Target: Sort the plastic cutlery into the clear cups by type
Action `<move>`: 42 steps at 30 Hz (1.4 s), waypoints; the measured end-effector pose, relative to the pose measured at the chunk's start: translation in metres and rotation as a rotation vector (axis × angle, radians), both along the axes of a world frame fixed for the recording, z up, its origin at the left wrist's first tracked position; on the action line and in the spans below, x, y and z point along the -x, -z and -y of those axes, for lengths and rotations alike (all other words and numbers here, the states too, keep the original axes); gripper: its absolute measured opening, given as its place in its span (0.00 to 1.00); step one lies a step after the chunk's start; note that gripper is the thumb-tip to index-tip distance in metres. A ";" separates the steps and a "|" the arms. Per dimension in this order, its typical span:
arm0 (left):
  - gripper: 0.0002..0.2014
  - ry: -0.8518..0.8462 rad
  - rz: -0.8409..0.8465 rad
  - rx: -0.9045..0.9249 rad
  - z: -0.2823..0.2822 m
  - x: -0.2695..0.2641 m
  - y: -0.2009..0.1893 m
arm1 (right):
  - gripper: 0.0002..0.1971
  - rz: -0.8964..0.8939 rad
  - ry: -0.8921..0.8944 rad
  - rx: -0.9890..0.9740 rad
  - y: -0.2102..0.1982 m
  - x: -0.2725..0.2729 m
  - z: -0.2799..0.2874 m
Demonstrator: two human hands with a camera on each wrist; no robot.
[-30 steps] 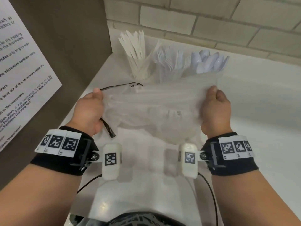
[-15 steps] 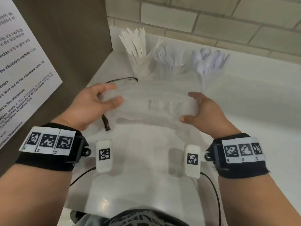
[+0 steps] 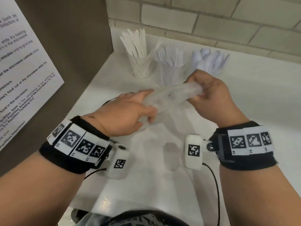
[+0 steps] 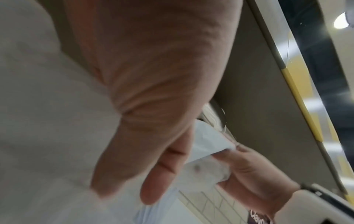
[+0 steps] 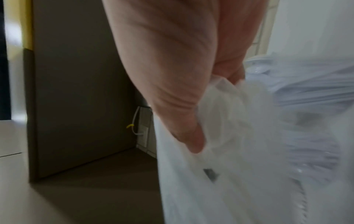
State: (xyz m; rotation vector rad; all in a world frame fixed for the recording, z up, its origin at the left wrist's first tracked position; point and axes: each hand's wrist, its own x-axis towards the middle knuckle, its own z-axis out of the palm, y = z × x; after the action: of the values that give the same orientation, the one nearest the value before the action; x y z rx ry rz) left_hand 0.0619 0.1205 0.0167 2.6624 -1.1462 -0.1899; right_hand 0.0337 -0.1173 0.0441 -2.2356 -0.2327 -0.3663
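Observation:
Three clear cups stand at the back of the white counter [image 3: 146,160]: knives [image 3: 140,66] on the left, forks [image 3: 171,69] in the middle, spoons [image 3: 210,60] on the right. In front of them I hold an empty clear plastic bag [image 3: 172,95], bunched into a narrow roll above the counter. My left hand [image 3: 149,110] grips its left end, my right hand [image 3: 200,90] pinches its right end. The left wrist view shows the bag [image 4: 206,144] between both hands. In the right wrist view my right hand [image 5: 201,121] clutches the crumpled bag [image 5: 239,136].
A brown side panel [image 3: 73,46] with a printed notice [image 3: 21,66] walls the counter's left side. A brick wall [image 3: 211,18] runs behind the cups. A thin black cord [image 3: 105,101] lies on the counter behind my left hand.
The bag was stretched flat and wide between my hands. It is now gathered into a tight roll, my hands have come closer together, and the right hand has moved up toward the cups.

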 end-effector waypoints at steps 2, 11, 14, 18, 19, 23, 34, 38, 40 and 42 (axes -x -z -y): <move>0.21 -0.099 -0.029 -0.027 0.000 -0.005 0.001 | 0.06 0.077 -0.003 0.042 -0.005 0.000 -0.002; 0.21 -0.468 -0.686 0.988 0.020 -0.004 -0.010 | 0.19 -0.254 -0.187 0.390 0.038 0.020 -0.043; 0.23 -0.481 -0.310 0.896 0.024 0.001 0.004 | 0.22 -0.464 -0.006 -0.259 0.039 0.020 -0.053; 0.16 -0.324 -0.229 1.013 0.031 0.023 0.008 | 0.37 -0.715 -0.079 -1.099 0.044 0.012 -0.048; 0.15 -0.292 -0.360 1.092 0.032 0.029 0.008 | 0.40 -0.721 -0.138 -1.195 0.043 0.012 -0.046; 0.15 -0.426 -0.786 1.267 0.029 0.035 0.009 | 0.32 -0.618 -0.234 -1.370 0.037 0.011 -0.048; 0.09 -0.856 -0.442 1.429 0.023 0.044 0.007 | 0.31 -0.593 -0.021 -0.991 0.023 0.026 -0.059; 0.21 -0.915 -0.027 1.306 0.013 0.042 0.014 | 0.34 -0.465 0.007 -0.514 0.014 0.038 -0.065; 0.17 -0.804 -0.218 1.355 0.016 0.047 0.011 | 0.32 -0.498 -0.075 -0.532 0.017 0.039 -0.069; 0.09 -0.721 -0.468 1.386 0.018 0.053 0.005 | 0.25 -0.485 -0.073 -0.561 0.023 0.040 -0.071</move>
State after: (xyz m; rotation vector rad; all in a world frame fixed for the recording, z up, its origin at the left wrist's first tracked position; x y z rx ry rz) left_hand 0.0091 0.1022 0.0113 1.4518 0.0191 0.1005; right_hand -0.0063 -0.0462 0.0215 -1.6883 0.0475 0.1469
